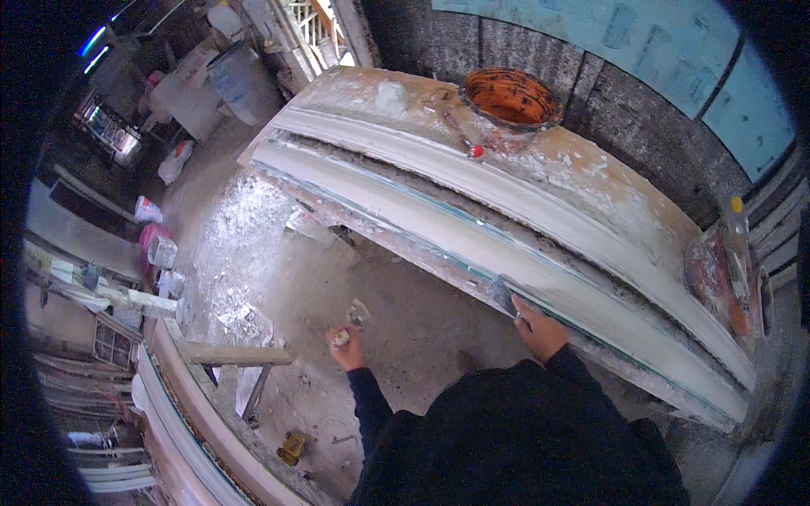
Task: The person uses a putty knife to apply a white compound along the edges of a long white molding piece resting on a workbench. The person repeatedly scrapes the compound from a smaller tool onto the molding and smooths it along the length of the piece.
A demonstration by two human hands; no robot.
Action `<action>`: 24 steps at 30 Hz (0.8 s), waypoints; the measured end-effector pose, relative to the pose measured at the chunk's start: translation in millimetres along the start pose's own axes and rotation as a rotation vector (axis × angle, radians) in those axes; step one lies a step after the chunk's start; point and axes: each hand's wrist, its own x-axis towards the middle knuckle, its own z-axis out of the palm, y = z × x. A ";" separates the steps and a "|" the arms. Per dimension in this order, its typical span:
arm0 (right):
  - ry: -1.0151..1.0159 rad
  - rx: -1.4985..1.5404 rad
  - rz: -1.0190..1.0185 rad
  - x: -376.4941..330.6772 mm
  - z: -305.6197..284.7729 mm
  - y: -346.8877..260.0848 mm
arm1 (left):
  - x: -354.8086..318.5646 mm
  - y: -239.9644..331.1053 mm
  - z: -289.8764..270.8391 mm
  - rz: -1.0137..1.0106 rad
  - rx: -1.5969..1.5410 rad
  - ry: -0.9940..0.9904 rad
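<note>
A long white plaster molding (405, 211) lies on the workbench, running from upper left to lower right with a teal strip along its near side. My right hand (542, 331) is closed around the handle of a putty knife (503, 295), its grey blade at the near edge of the molding. Away from the bench, over the floor, my left hand (346, 352) is closed on a small flat tool (359, 314) smeared with pale material; its exact kind is hard to make out.
An orange-lined basin (510, 97) stands at the back of the bench (591, 173), near a red-tipped item (477, 152). More long moldings (181, 413) rest at lower left beside a wooden trestle (236, 354). A blue barrel (245, 83) stands at upper left. A yellow object (291, 449) lies on the floor.
</note>
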 end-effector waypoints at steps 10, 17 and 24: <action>0.040 -0.123 -0.190 90.7 27.3 -48.8 | -67.8 25.0 -74.4 0.017 0.364 0.008; 0.070 -0.014 -0.268 37.1 0.3 -7.8 | -75.3 32.9 -66.0 -0.087 0.328 -0.013; 0.373 -0.193 -0.264 73.8 35.0 -1.7 | -85.1 57.1 25.8 0.159 0.530 -0.238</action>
